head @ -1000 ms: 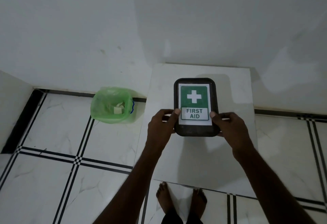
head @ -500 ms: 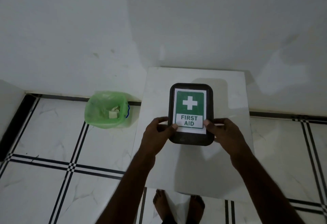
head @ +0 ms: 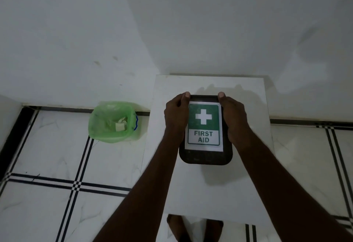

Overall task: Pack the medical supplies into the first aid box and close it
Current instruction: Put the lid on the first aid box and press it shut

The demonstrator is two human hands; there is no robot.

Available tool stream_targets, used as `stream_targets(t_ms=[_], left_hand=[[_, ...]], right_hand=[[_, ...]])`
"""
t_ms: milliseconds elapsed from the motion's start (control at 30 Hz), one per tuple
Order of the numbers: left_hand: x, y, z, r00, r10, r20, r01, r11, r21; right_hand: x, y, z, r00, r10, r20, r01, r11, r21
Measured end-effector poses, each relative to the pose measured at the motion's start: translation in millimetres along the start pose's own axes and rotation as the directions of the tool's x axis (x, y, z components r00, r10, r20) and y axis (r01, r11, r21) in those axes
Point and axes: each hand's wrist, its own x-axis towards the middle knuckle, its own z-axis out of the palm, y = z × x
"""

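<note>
The first aid box (head: pixel 205 156) is a dark box with its lid on, bearing a green and white "FIRST AID" label. It lies on a white table (head: pixel 210 190) against the wall. My left hand (head: pixel 176 113) grips its left side and my right hand (head: pixel 234 115) grips its right side, thumbs hooked over the far edge. No loose medical supplies show; the inside of the box is hidden.
A green plastic bin (head: pixel 112 122) with scraps of paper inside stands on the tiled floor left of the table, by the wall. My bare feet (head: pixel 193 228) show below the table's near edge.
Both hands have slid from the box's near corners up along its sides to the far edge. The box now lies nearer the table's middle in view.
</note>
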Motion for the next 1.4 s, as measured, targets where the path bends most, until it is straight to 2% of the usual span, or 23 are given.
stream_targets(t_ms=[233,400,533,633,867,967,1067,1133,1233,1300,1333,1400], left_hand=[[5.4,4.7,0.0,0.999,-0.038,-0.017,0.037,0.998,-0.055],[-6.1,0.3,-14.1,0.994,-0.027,0.110,0.026,1.000,0.005],[-47.0,-24.7,-23.9,0.982,-0.041,0.182,0.046,0.999,-0.024],[-64.0,-35.2,-17.0,0.988,0.023,0.151,-0.023,1.000,0.001],[-60.6,-40.0,-11.2,0.991,0.116,0.072,-0.120,0.991,0.057],[-61.5,-38.7,-12.4,0.985,0.167,0.037,-0.170,0.973,0.157],[-60.8,-31.6,-12.2,0.959,0.272,0.080,-0.282,0.894,0.349],[-55.7,-26.7,-11.8,0.926,0.353,0.135,-0.370,0.769,0.521],[-44.1,-22.2,-9.2,0.858,0.430,0.281,-0.499,0.567,0.655],[-39.8,-27.7,-7.3,0.831,0.420,0.364,-0.550,0.528,0.647],[-37.8,-30.4,-6.5,0.829,0.414,0.376,-0.555,0.534,0.637],[-33.1,-35.4,-4.9,0.834,0.409,0.371,-0.550,0.554,0.625]], right_hand=[[5.0,2.7,2.2,0.999,-0.046,-0.020,0.046,0.999,-0.023],[-1.5,11.2,-5.9,0.990,-0.120,-0.070,0.107,0.981,-0.161],[-39.0,47.2,-19.9,0.992,-0.120,-0.045,0.106,0.966,-0.234],[-59.2,68.7,-15.0,0.978,-0.190,-0.082,0.160,0.944,-0.290],[-50.8,69.0,-13.3,0.942,-0.311,-0.124,0.250,0.900,-0.358],[-52.2,66.2,-13.1,0.940,-0.322,-0.116,0.257,0.888,-0.382],[-51.6,60.3,-16.7,0.954,-0.278,-0.108,0.202,0.869,-0.452],[-48.5,52.1,-17.2,0.924,-0.373,-0.090,0.270,0.799,-0.538],[-37.3,34.3,-12.7,0.815,-0.563,0.136,0.494,0.553,-0.671],[-28.3,33.0,-8.8,0.759,-0.578,0.299,0.580,0.393,-0.714],[-24.4,35.0,-7.4,0.750,-0.574,0.329,0.592,0.360,-0.722],[-20.7,38.7,-6.0,0.752,-0.573,0.325,0.589,0.364,-0.721]])
